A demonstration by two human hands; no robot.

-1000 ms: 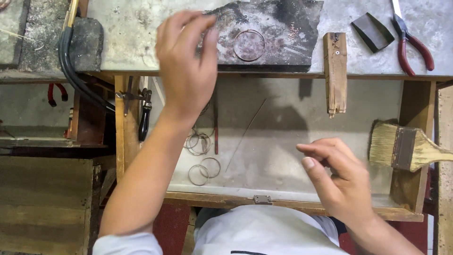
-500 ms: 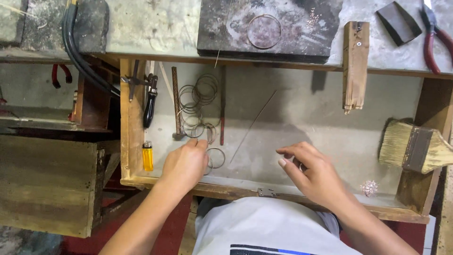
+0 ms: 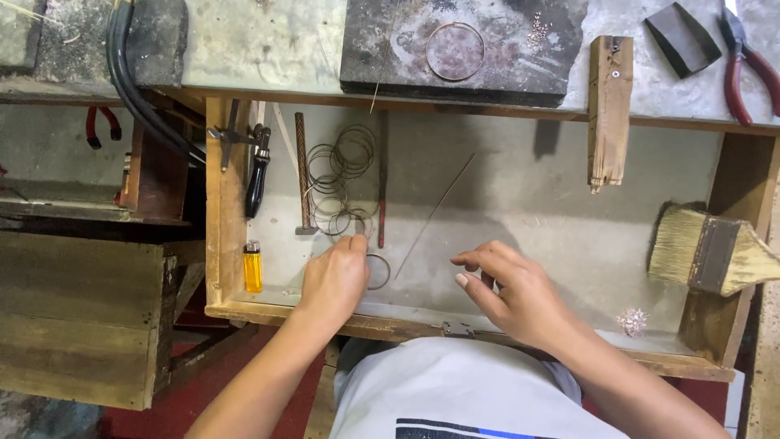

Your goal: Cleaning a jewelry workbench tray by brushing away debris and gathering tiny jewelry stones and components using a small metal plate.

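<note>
My left hand (image 3: 335, 279) rests in the open wooden drawer (image 3: 218, 203), fingertips pinched on a thin wire ring (image 3: 379, 271) lying on the drawer floor. Just beyond it lies a loose heap of several wire rings (image 3: 341, 175). My right hand (image 3: 513, 293) hovers low over the drawer floor to the right, fingers curled and apart, holding nothing. Another wire ring (image 3: 455, 50) lies on a charred dark block (image 3: 463, 45) on the bench top above the drawer.
In the drawer lie a yellow lighter (image 3: 253, 267), a file (image 3: 304, 175), a red-handled tool (image 3: 382, 183), a long thin wire (image 3: 435, 213) and a brush (image 3: 715, 254). A wooden peg (image 3: 609, 110) juts from the bench edge. Red pliers (image 3: 743, 69) and black hoses (image 3: 134, 81) sit on top.
My left hand came down from the dark block on the bench into the drawer and settled on a wire ring. My right hand stayed nearly still. The view shifted.
</note>
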